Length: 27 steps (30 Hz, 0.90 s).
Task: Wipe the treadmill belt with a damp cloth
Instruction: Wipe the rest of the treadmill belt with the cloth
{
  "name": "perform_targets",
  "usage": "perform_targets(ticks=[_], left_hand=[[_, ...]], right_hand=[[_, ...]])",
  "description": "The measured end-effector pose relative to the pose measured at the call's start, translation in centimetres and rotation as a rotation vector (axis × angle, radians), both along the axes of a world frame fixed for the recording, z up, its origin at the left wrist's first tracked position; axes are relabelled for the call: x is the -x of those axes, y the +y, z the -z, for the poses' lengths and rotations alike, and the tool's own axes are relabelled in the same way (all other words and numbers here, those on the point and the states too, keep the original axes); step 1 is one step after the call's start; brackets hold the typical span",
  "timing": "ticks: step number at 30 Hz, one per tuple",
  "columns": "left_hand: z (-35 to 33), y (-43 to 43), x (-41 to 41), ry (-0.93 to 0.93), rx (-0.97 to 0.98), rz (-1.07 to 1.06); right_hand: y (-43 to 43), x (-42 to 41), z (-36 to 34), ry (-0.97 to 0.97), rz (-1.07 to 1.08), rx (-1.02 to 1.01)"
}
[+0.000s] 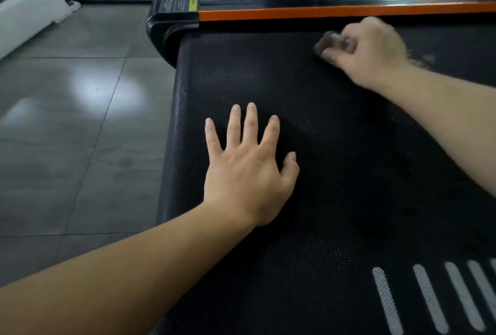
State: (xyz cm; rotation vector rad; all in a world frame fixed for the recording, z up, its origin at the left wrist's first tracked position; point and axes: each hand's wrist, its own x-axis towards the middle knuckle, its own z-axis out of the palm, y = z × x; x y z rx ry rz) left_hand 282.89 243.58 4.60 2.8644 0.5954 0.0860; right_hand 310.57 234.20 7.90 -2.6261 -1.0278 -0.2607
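While wiping appears under way, the treadmill belt [335, 173] shows no clearly finished zone; most seems outstanding. Left hand [247, 171] rests flat on it, fingers spread. Right hand [373, 50] clutches the blurred cloth [328, 45] at the belt's far edge.

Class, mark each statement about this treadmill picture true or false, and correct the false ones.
1. The left hand lies flat on the treadmill belt, fingers spread. True.
2. The right hand holds nothing. False: it grips a crumpled cloth.
3. An orange strip runs along the rail beyond the belt. True.
4. The cloth lies on the white stripes. False: the stripes are at the near corner of the belt, and the cloth is close to the orange strip.
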Motion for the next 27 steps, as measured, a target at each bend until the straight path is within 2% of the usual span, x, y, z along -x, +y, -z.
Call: perform_targets(ticks=[3, 4, 8, 9, 13, 14, 17, 19, 21, 23, 24, 25, 27], left_hand=[[-0.1, 0.0, 0.0, 0.01, 0.008, -0.002], [-0.1, 0.1, 0.0, 0.015, 0.009, -0.001], [-0.3, 0.0, 0.0, 0.045, -0.009, 0.002], [-0.3, -0.1, 0.0, 0.054, -0.014, 0.003], [-0.4, -0.2, 0.1, 0.068, -0.02, -0.005], [-0.3, -0.2, 0.1, 0.072, -0.023, -0.008], [-0.4, -0.3, 0.2, 0.029, -0.02, 0.01], [-0.6, -0.4, 0.4, -0.061, -0.017, 0.056], [-0.8, -0.6, 0.5, -0.11, 0.0, 0.089], [-1.0, -1.1, 0.5, -0.089, 0.025, 0.08], [-1.2, -1.3, 0.4, -0.062, 0.029, 0.072], [-1.4, -1.7, 0.3, -0.028, 0.026, 0.062], [-2.0, -2.8, 0.0, 0.058, 0.036, 0.033]], right_hand=[[-1.5, -0.9, 0.1, 0.024, 0.279, -0.1], [-1.4, 0.5, 0.5, 0.002, 0.263, -0.084], [-4.4, 8.0, 1.4, 0.086, -0.169, -0.036], [-5.8, 7.8, 1.2, 0.075, -0.198, -0.016], [-8.7, 5.8, 0.5, 0.025, 0.137, -0.079], [-9.0, 7.2, 0.8, 0.007, 0.118, -0.081], [-10.8, 14.5, 1.4, 0.109, -0.279, -0.074], [-12.7, 15.3, 1.1, 0.155, -0.406, -0.026], [-13.7, 12.5, 0.5, 0.06, -0.248, -0.04], [-14.4, 10.0, 0.4, 0.048, 0.025, -0.096], [-14.3, 10.3, 0.8, 0.035, 0.083, -0.108], [-14.0, 11.6, 1.3, 0.012, 0.066, -0.109], [-13.9, 15.5, 1.9, 0.032, -0.164, -0.115]])
